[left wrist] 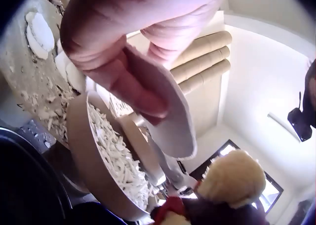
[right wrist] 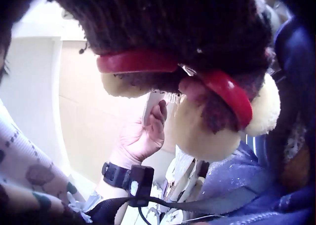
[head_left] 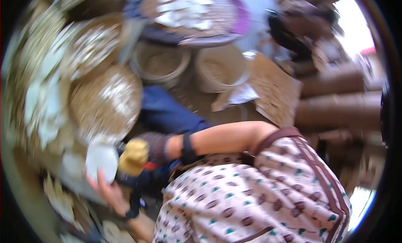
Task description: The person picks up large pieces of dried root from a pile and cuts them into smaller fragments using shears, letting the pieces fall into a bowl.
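The white disc (left wrist: 175,133) is a thin, roundish slab, slightly curved, and looks pretty smooth on the face that shows. The left hand (head_left: 109,193) pinches it at a tilt, right by the near edge of the round tray (left wrist: 86,156). The red-handled tool (right wrist: 138,62), with chunky pale-yellow padding (right wrist: 205,131) around it, sits in the gloved right hand (head_left: 157,147), off the tray's near right side. Can't really make out its working end.

Pale walls (left wrist: 252,82), a dark-framed window (left wrist: 272,193) bright with light, brown rolls (head_left: 343,111) in a stack.
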Motion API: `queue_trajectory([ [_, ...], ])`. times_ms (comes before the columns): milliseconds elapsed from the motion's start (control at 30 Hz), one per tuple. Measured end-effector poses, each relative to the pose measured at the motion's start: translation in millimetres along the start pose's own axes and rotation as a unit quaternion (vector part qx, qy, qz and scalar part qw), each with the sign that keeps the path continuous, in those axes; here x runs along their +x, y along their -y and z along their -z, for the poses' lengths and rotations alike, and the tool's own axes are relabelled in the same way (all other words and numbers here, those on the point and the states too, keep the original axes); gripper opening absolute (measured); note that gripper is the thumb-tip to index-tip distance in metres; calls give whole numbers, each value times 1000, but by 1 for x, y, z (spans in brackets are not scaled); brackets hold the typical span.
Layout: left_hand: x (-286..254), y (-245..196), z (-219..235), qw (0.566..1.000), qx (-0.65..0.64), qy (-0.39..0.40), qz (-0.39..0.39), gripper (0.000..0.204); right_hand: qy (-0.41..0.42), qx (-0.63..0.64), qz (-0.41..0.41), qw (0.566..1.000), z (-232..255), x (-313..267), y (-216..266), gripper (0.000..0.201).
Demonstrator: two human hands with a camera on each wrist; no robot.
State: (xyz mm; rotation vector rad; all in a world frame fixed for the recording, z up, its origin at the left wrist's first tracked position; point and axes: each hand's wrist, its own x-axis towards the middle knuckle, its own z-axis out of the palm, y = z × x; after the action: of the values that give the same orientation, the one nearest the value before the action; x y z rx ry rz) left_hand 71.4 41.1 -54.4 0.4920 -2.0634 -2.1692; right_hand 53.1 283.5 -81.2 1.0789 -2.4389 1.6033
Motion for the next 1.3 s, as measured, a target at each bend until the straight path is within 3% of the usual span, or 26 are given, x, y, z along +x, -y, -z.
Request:
queue_trajectory([
  [33,-6,-2,-9,997,59,17,-47,53,-1,-33,-19,999,0,3,7,28],
  [67,-11,-10,-22,999,-37,6,11,54,11,-24,-26,999,-6,9,4,21],
  [100,-7,-7,-19,1000,-18,-11,17,56,15,-18,-75,997,-20,9,-6,16],
  [133,-4,-11,-20,999,0,1,39,58,73,-24,-134,988,-8,10,2,16],
  [200,2,-17,-23,997,20,43,57,59,68,-53,-103,991,-9,8,-8,18],
  [300,6,-25,-28,994,5,89,66,58,32,25,-230,972,4,11,5,19],
  [500,12,-43,-39,985,13,163,49,58,-50,34,-194,979,-5,3,8,16],
  [567,16,-43,-33,981,25,189,29,57,-91,-57,-11,994,-3,0,5,14],
  [600,19,-40,-30,979,24,199,23,57,-123,-60,-12,991,-7,-3,0,19],
  [667,21,-43,-33,982,20,186,22,59,-18,-69,-55,996,11,3,8,17],
  [700,24,-42,-33,986,-12,155,67,61,-78,-23,-27,996,-2,4,-4,15],
  [733,30,-33,-26,987,-19,149,65,63,-73,-31,17,997,-4,5,-6,15],
  [767,32,-27,-21,988,-36,133,74,63,-55,163,-84,982,12,9,12,18],
  [800,34,-23,-16,986,-41,137,81,63,-8,267,-157,951,11,11,11,15],
  [867,34,-23,-13,985,-50,134,94,64,43,444,-328,833,12,14,8,15],
  [967,32,-27,-11,986,-60,121,96,66,67,372,-277,884,-6,3,-22,25],
  [1033,32,-32,-12,986,-64,122,92,66,72,387,-263,881,-10,1,-30,23],
  [1100,32,-36,-11,985,-54,133,91,67,77,315,-176,930,-13,3,-35,22],
  [1233,29,-38,-13,986,-45,137,89,68,121,322,-209,915,-11,3,-40,18],
  [1300,25,-32,-19,994,-71,50,61,67,121,223,-132,958,-3,7,-37,20],
])
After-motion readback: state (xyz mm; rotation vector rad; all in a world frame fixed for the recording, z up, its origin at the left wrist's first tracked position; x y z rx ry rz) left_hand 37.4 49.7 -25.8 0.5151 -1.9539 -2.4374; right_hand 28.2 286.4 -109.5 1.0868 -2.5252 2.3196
